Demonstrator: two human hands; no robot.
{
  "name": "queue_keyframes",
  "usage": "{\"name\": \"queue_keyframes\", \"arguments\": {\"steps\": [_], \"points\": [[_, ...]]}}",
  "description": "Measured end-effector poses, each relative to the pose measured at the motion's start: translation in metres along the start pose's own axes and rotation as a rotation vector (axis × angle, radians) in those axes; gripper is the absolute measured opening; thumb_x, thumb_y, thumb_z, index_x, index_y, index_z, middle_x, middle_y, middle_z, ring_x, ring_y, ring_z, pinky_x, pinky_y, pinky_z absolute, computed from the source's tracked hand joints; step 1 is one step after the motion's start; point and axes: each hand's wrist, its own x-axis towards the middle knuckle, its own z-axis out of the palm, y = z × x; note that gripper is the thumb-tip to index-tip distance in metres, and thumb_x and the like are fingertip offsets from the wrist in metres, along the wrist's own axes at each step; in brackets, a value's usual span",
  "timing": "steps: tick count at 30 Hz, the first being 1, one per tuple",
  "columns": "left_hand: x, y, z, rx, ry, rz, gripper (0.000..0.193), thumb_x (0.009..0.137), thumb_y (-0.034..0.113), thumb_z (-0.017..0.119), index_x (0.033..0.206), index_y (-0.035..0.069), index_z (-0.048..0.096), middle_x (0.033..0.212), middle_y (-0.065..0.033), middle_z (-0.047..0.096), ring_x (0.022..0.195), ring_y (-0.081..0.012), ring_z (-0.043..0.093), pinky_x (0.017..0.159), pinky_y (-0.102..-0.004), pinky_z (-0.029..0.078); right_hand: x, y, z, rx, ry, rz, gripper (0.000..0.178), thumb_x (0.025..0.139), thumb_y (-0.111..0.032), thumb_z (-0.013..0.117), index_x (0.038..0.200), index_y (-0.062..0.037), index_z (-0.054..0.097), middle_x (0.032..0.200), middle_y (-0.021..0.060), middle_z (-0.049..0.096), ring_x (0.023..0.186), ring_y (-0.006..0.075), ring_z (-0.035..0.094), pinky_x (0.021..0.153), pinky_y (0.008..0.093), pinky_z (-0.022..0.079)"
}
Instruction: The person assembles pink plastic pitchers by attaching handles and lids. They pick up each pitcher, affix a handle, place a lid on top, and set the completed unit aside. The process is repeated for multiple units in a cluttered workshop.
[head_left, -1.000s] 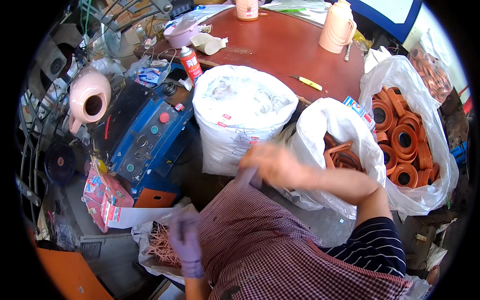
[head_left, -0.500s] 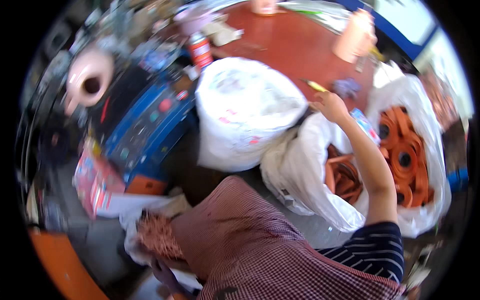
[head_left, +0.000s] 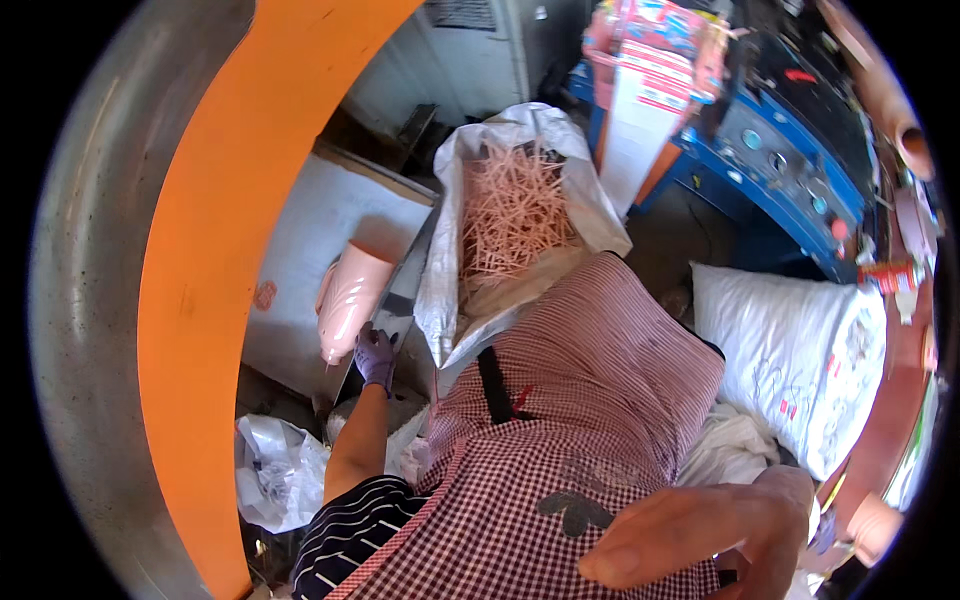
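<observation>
We have our left hand (head_left: 376,360), in a purple glove, right beside the pink flask (head_left: 352,298), near its narrow neck. The fingers are partly bent; whether they touch the flask or have hold of anything, we cannot tell. The flask lies on its side on a pale board (head_left: 300,240), its wide end pointing away from us, its neck toward us and its handle on the left.

Our right hand (head_left: 740,515) is bare and close to the camera at the lower right, over our checked apron (head_left: 600,400). Its thumb reaches out to the left and the other fingers are mostly hidden, so we cannot tell how far they are bent or whether they grip something.

Just right of the board, in front of us, a white bag (head_left: 438,290) gapes around a heap of thin pink strips (head_left: 512,215). To the left of the board rises an orange panel (head_left: 195,300), and below the board lies a clear bag (head_left: 280,475). Off to our right we see a full white sack (head_left: 770,350), a blue machine (head_left: 735,160) with round buttons beyond it, and a red spray can (head_left: 893,276) near the edge of the red-brown table (head_left: 905,390).
</observation>
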Motion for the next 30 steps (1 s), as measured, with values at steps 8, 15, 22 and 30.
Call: {"name": "queue_keyframes", "arguments": {"steps": [8,15,22,30], "points": [[0.13,-0.096,0.014,0.017,0.223,-0.032,0.044,0.091,0.025,0.055,0.126,-0.001,0.056,0.124,-0.0249,0.059,0.119,-0.0393,0.052,0.102,-0.0439,0.042,0.032,0.05,-0.031,-0.168,0.246,0.369,0.018,0.083,-0.015,0.071,0.096,-0.0029,0.07,0.126,0.0294,0.055,0.101,0.0379,0.066,0.086,0.0454,0.053],[0.255,-0.188,0.037,-0.034,-0.12,-0.295,0.081,0.09,0.063,0.047,0.144,0.003,0.038,0.143,-0.0184,0.045,0.131,-0.0324,0.043,0.111,-0.0414,0.031,-0.023,0.053,-0.111,-0.718,0.662,0.956,0.019,0.087,-0.007,0.067,0.105,0.0002,0.066,0.115,0.0121,0.061,0.096,0.0149,0.061,0.084,0.0285,0.05],[0.283,-0.218,-0.038,0.45,-0.311,-0.283,0.041,0.083,0.041,0.064,0.104,0.006,0.067,0.107,-0.0233,0.067,0.097,-0.0396,0.066,0.079,-0.0495,0.054,0.013,0.037,-0.226,-1.607,0.574,0.66,0.014,0.085,-0.006,0.068,0.098,-0.0039,0.065,0.098,0.009,0.064,0.092,0.0192,0.064,0.078,0.0322,0.051],[0.21,-0.088,-0.076,0.59,-0.024,-0.085,0.029,0.073,0.028,0.07,0.09,0.006,0.062,0.089,-0.0203,0.066,0.084,-0.037,0.066,0.074,-0.0525,0.053,0.108,0.074,-0.315,-2.231,0.275,0.103,0.021,0.075,-0.009,0.073,0.094,-0.0035,0.066,0.098,0.0137,0.066,0.098,0.0329,0.062,0.086,0.0412,0.049]]}}
